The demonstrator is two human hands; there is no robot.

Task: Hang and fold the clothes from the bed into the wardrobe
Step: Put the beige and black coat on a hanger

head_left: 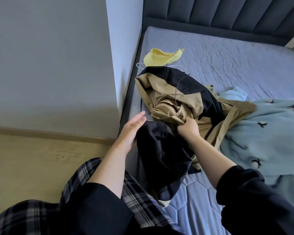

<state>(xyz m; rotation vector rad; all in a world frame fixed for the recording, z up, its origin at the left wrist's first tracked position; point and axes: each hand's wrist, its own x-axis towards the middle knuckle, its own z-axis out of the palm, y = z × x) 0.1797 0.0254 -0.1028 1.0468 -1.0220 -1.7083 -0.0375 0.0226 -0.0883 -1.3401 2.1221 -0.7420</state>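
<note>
While your right hand [187, 127] pinches a fold of the tan-and-black jacket [175, 99] heaped at the bed's [244, 53] near-left corner, your left hand [131, 131] lies flat and spread against its dark hanging end. The bundle runs away from you toward the headboard, so your right hand is nearer its bulk.

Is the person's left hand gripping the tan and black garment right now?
No, the left hand is open beside the garment, which only the right hand grips.

The bed [244, 56] offers open mattress toward the headboard [227, 14] to pass over. A grey wall [122, 48] hems its left edge. The tan-and-black garment [168, 92], yellow garment [159, 56] and blue garment [270, 133] crowd the near side.
</note>
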